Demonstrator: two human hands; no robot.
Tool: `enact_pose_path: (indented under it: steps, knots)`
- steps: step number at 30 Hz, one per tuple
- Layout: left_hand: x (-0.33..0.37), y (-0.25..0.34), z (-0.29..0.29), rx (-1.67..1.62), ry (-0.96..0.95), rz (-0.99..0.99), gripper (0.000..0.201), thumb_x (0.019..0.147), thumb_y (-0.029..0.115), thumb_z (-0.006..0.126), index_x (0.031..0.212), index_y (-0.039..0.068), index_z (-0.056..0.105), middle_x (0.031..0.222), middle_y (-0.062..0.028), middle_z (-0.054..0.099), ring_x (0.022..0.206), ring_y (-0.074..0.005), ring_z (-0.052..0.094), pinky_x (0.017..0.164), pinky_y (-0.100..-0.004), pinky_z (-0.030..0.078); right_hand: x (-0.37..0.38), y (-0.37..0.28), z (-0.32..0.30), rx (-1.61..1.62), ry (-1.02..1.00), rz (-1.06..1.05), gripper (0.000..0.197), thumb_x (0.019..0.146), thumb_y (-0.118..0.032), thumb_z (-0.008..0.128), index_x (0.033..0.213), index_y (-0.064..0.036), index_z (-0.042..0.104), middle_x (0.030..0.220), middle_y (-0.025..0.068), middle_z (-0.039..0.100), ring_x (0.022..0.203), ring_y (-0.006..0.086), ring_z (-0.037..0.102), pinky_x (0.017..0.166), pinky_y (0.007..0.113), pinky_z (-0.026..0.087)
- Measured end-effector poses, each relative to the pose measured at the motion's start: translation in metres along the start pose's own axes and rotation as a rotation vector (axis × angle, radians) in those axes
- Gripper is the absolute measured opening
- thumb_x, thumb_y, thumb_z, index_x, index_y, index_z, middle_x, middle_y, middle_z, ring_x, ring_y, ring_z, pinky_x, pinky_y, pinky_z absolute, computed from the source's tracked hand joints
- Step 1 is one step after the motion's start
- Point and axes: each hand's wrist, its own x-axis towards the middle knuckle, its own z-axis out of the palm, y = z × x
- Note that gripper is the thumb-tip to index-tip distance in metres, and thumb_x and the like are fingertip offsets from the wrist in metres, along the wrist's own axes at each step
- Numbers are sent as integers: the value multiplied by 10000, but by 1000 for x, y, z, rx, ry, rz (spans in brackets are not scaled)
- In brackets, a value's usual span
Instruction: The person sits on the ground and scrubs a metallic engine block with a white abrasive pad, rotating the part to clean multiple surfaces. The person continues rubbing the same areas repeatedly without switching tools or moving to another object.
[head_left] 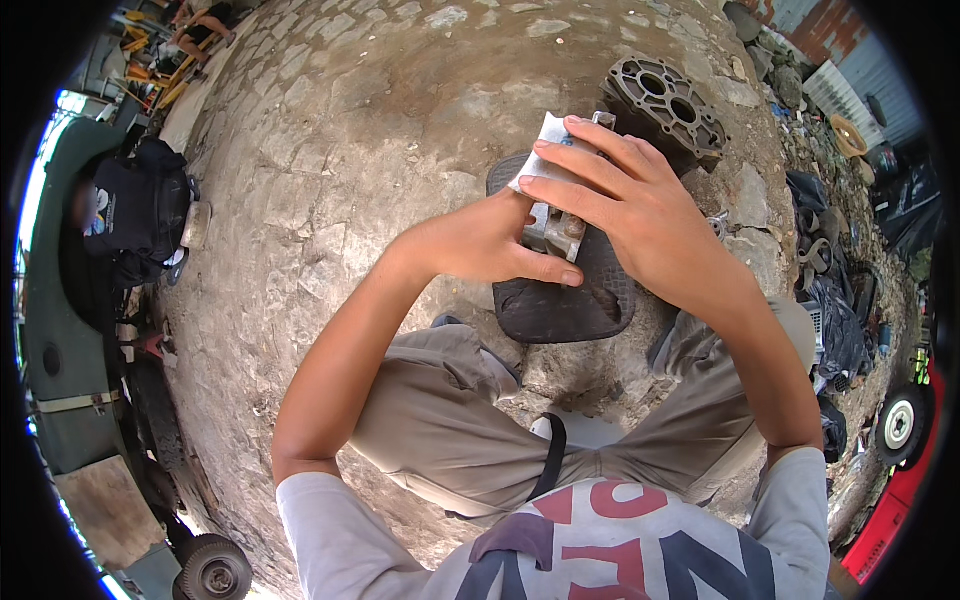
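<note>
“Left hand [482, 240] first: what is it doing?”

“It is closed around the metal part [550, 236] from nine o'clock, thumb lying along the six o'clock edge. Its other fingers are hidden.”

“Where is that part?”

“At twelve o'clock, straight ahead, above a dark pad [560, 312] that runs out toward six. I can't tell whether it rests on the pad or is held just clear.”

“Heavy, do you think?”

“Probably, for its size. It looks like cast metal, so I'd expect it to be stiff and hard to break, with unforgiving corners. Oil would make it slick, though I can't make any out. The nine o'clock end suits a firm hold, thumb against the near edge.”

“And the pale thing toward its eleven o'clock?”

“A thin white sheet [548, 135], lying over the part. I judge it light and bendy, likely to crease or slide, so flat fingers should control it better than a pinch.”

“Does the right hand [655, 212] do that?”

“It lies over from three o'clock, fingers stretched across the sheet. Its thumb is out of sight, so I can't tell whether it grips or only presses.”

“Anything farther right?”

“A round casting [668, 97] at the part's one o'clock, just beyond that hand. It looks heavier; I'd lift it by the rim.”
</note>
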Motion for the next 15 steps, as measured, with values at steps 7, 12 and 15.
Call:
enact_pose_path:
  steps: [7,12,15]
  knots:
    - [0,0,2,-125,-9,53,1159,833,431,907,1640,-33,214,1665,-271,317,1539,-381,345,1219,-438,366,-16,-2,-15,-22,-48,62,631,882,48,565,1455,-207,634,1585,29,523,1522,279,408,1192,531,341]
    - [1,-6,4,-116,8,82,1163,827,418,914,1646,-21,215,1663,-256,332,1540,-366,347,1223,-437,362,-15,-3,-13,-18,-32,61,641,861,90,562,1437,-177,655,1583,45,529,1519,300,418,1193,482,354]
    - [0,7,0,-88,-18,-47,1132,817,422,921,1625,-36,276,1609,-268,415,1508,-373,401,1211,-440,378,-3,0,-9,26,-39,26,646,848,95,569,1435,-164,646,1576,54,530,1524,300,409,1185,475,370]
